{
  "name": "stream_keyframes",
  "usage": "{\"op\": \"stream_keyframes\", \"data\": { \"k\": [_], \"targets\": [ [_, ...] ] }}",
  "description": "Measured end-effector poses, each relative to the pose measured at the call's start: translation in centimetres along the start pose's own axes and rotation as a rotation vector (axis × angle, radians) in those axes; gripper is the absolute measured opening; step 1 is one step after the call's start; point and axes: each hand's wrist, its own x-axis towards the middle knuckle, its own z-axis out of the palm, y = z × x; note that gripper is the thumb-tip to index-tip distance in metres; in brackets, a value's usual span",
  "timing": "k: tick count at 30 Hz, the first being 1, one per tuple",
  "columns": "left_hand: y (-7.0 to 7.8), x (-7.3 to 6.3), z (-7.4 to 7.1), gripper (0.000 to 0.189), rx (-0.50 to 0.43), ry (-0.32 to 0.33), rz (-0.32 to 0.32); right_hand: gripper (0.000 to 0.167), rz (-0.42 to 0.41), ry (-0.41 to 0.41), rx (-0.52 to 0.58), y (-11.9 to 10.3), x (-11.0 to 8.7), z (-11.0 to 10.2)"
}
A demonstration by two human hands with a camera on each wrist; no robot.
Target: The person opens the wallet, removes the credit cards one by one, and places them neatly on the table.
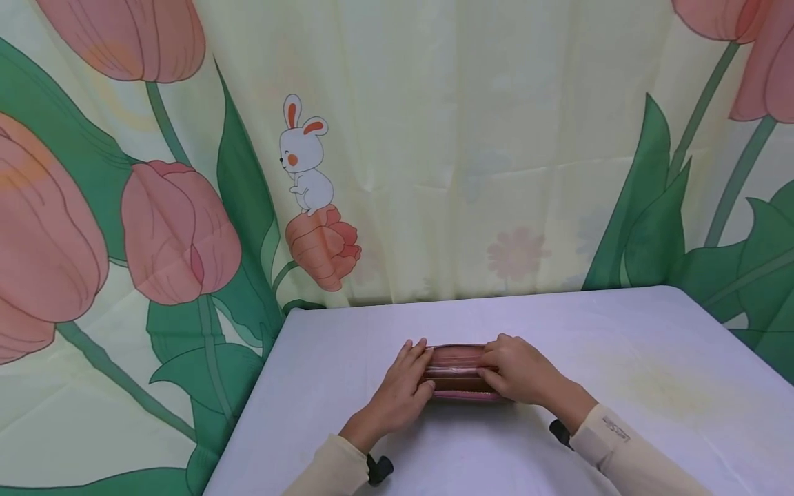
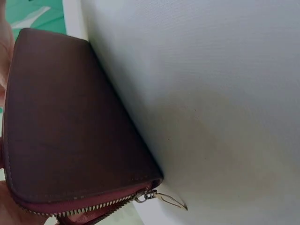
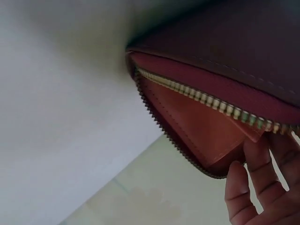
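Observation:
A zip-around wallet (image 1: 457, 359) stands on the table with its opening up, unzipped and spread so that its pink inner compartments show. At its left end my left hand (image 1: 397, 391) grips it, thumb on the near side and fingers toward the far side. My right hand (image 1: 524, 372) holds the other end with bent fingers. In the right wrist view its fingertips (image 3: 257, 154) are at an inner divider, inside the zipper teeth (image 3: 206, 97). The left wrist view shows the dark outer cover (image 2: 70, 117) and a metal zipper pull (image 2: 171, 200) hanging at the lower corner.
A white-covered table (image 1: 620, 344) lies under the wallet. Behind it hangs a curtain (image 1: 422, 172) printed with tulips and a rabbit. Dark camera straps (image 1: 380, 470) sit at both wrists, by the cream sleeves (image 1: 331, 468).

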Motion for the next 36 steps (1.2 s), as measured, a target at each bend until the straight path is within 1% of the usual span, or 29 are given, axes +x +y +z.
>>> {"op": "stream_keyframes", "data": {
  "k": [4, 7, 9, 12, 14, 16, 25, 29, 32, 36],
  "targets": [
    [0.1, 0.1, 0.1, 0.064, 0.019, -0.013, -0.008, 0.02, 0.038, -0.082, 0.005, -0.6, 0.5, -0.3],
    [0.0, 0.1, 0.1, 0.067, 0.031, -0.023, -0.013, 0.029, 0.051, -0.145, 0.06, -0.9, 0.9, -0.1],
    [0.0, 0.1, 0.1, 0.068, 0.032, -0.027, -0.017, 0.032, 0.069, -0.172, 0.101, -1.0, 1.1, 0.1],
    [0.0, 0.0, 0.1, 0.068, 0.028, -0.031, -0.017, 0.026, 0.119, -0.169, 0.122, -1.0, 1.4, 0.5],
    [0.0, -0.1, 0.1, 0.069, 0.026, -0.036, -0.019, 0.016, 0.156, -0.153, 0.104, -1.1, 1.5, 0.6],
    [0.0, -0.1, 0.1, 0.07, 0.024, -0.04, -0.019, 0.012, 0.183, -0.149, 0.073, -1.2, 1.7, 0.6],
    [0.2, -0.3, 0.0, 0.071, 0.018, -0.037, -0.012, 0.018, 0.266, -0.199, -0.028, -1.7, 2.1, 0.7],
    [0.1, -0.3, -0.1, 0.071, 0.027, -0.039, -0.018, 0.024, 0.302, -0.225, -0.025, -1.8, 2.1, 0.7],
    [0.1, -0.3, 0.0, 0.071, 0.033, -0.036, -0.016, 0.027, 0.31, -0.248, -0.018, -1.8, 2.1, 0.7],
    [0.1, -0.3, 0.1, 0.072, 0.036, -0.037, -0.015, 0.021, 0.317, -0.271, -0.014, -1.9, 2.1, 0.7]
  ]
}}
